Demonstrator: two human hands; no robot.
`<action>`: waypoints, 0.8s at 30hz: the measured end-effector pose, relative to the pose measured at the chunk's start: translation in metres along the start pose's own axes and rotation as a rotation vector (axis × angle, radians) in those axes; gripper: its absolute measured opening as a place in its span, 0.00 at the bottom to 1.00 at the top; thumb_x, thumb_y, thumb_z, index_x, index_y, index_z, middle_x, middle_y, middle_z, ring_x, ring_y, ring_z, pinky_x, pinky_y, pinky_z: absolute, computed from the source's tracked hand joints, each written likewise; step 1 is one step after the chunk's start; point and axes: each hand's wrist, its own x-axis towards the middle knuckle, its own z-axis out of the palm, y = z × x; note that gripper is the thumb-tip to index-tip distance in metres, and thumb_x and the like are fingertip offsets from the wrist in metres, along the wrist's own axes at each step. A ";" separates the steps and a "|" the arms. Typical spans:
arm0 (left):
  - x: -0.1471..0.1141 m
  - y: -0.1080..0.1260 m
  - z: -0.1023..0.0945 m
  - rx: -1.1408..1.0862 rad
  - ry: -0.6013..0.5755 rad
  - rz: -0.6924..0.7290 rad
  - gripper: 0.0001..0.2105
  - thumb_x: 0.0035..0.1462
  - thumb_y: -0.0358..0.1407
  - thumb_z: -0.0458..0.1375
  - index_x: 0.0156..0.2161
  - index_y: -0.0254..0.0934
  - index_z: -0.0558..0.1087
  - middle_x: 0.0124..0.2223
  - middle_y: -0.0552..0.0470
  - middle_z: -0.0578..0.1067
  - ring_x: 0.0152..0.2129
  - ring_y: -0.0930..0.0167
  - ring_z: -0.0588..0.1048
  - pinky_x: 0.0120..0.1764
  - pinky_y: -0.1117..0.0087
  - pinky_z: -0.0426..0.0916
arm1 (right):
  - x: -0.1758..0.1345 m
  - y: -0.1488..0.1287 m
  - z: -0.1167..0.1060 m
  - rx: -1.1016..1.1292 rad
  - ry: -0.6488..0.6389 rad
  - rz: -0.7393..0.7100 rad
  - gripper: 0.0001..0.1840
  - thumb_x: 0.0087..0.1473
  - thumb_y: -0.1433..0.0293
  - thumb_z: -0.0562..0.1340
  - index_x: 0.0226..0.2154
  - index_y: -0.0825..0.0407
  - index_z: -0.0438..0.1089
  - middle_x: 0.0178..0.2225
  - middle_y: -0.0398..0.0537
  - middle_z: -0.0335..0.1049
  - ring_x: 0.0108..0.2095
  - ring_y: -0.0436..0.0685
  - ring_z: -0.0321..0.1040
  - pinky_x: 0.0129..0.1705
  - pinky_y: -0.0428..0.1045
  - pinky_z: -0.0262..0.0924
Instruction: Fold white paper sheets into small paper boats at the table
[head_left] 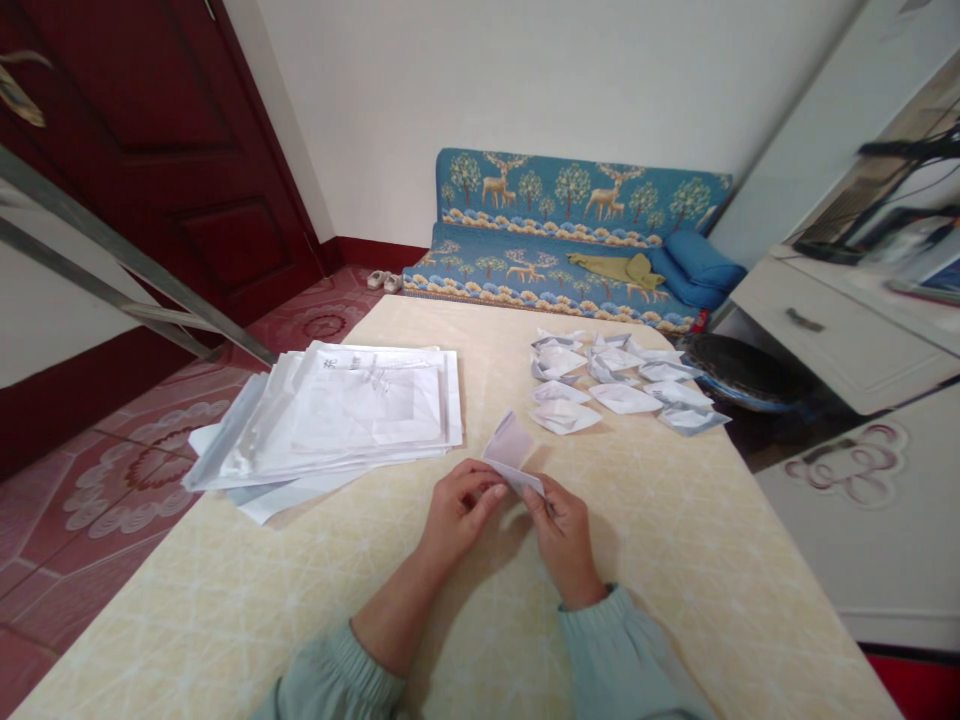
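Note:
A small folded piece of white paper (513, 445) is held up between my two hands, just above the table. My left hand (459, 510) pinches its left end between thumb and fingers. At its right end my right hand (562, 525) grips the lower edge, thumb on the near side. One flap of the paper stands up toward the back, and a creased strip runs between my fingertips. Beyond my right hand, several folded paper boats (622, 398) sit in rows. To the left of my hands lies a stack of white paper sheets (367, 405), some with handwriting.
The table (315, 610) has a pale yellow patterned cover. Behind it stands a blue sofa (517, 262) with a green cloth (615, 268). A white cabinet (847, 330) and a dark round pan (742, 370) are at right. A metal frame (135, 255) leans at left.

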 end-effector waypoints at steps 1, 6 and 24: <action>0.000 -0.001 -0.001 -0.016 0.013 -0.033 0.11 0.56 0.39 0.55 0.32 0.34 0.76 0.32 0.48 0.73 0.30 0.70 0.71 0.34 0.72 0.64 | 0.000 -0.001 0.001 -0.002 -0.020 -0.019 0.12 0.56 0.66 0.56 0.38 0.47 0.75 0.37 0.47 0.74 0.38 0.58 0.69 0.43 0.50 0.61; 0.000 -0.007 -0.002 -0.117 -0.003 -0.149 0.16 0.56 0.42 0.54 0.26 0.31 0.74 0.25 0.51 0.72 0.24 0.73 0.68 0.29 0.74 0.61 | 0.001 0.002 0.003 -0.035 -0.108 -0.144 0.12 0.55 0.68 0.57 0.40 0.47 0.74 0.39 0.48 0.74 0.41 0.57 0.69 0.45 0.51 0.62; 0.000 -0.002 -0.002 -0.187 0.006 -0.172 0.22 0.57 0.47 0.51 0.24 0.30 0.74 0.23 0.49 0.72 0.21 0.74 0.67 0.28 0.74 0.60 | 0.002 0.002 0.003 -0.053 -0.144 -0.199 0.12 0.56 0.72 0.58 0.40 0.47 0.74 0.39 0.48 0.73 0.42 0.56 0.68 0.45 0.52 0.63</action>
